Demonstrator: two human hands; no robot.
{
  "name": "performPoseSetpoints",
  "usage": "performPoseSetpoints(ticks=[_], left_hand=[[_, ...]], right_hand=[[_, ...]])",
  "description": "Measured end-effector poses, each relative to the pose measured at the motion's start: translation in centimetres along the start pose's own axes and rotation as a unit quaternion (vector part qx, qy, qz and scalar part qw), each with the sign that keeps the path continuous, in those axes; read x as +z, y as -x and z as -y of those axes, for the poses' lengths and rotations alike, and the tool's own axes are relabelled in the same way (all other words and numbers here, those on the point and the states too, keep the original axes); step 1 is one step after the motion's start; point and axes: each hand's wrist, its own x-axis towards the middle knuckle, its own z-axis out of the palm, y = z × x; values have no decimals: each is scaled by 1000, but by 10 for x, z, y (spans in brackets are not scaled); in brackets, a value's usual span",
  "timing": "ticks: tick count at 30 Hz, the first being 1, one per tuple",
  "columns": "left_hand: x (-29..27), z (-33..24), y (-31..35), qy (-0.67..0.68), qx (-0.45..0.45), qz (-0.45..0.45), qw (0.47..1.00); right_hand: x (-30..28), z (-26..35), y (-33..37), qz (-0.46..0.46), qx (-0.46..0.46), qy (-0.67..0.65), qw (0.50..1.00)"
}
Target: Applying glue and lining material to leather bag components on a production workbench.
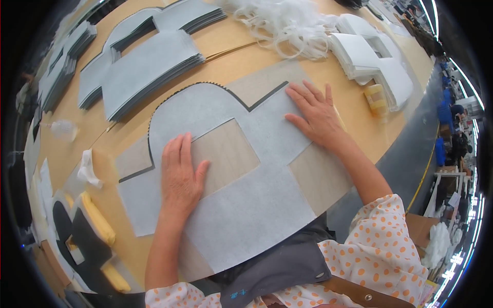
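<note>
In front of me lies a light grey cut-out panel (pixel 246 200) with a rounded top, side flaps and a rectangular opening. A dark edging, toothed along the curve, borders its far side. Beneath it, a beige-grey board (pixel 226 154) shows through the opening and at the corners. My left hand (pixel 181 174) rests flat on the panel at the left of the opening, fingers straight and the thumb over the opening. My right hand (pixel 316 113) lies with fingers spread on the far right flap, by the end of the dark edging. Neither hand grips anything.
Stacked grey panels (pixel 149 72) stand at the far left, white ones (pixel 375 56) at the far right. Tangled white strips (pixel 287 25) lie between. A yellowish jar (pixel 376 100) is at right. Dark and yellow pieces (pixel 87 236) and a white roll (pixel 88 167) lie left.
</note>
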Motion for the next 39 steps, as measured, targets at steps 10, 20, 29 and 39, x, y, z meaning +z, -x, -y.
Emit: performPoseSetpoints(ticks=[10,20,29,39], left_hand=[[-23,8,38,-59,-48,-14,997],[-34,55,97,-67,-206,-86,972],[-29,53,96,-77,-203,-100,971],[-39,46,88,-148,-279,12,949]], right_hand=[[7,-9,-2,59,24,83,995],[4,5,-4,81,42,121,988],[-1,3,-3,105,53,99,988],[-4,3,-3,80,38,154,984]])
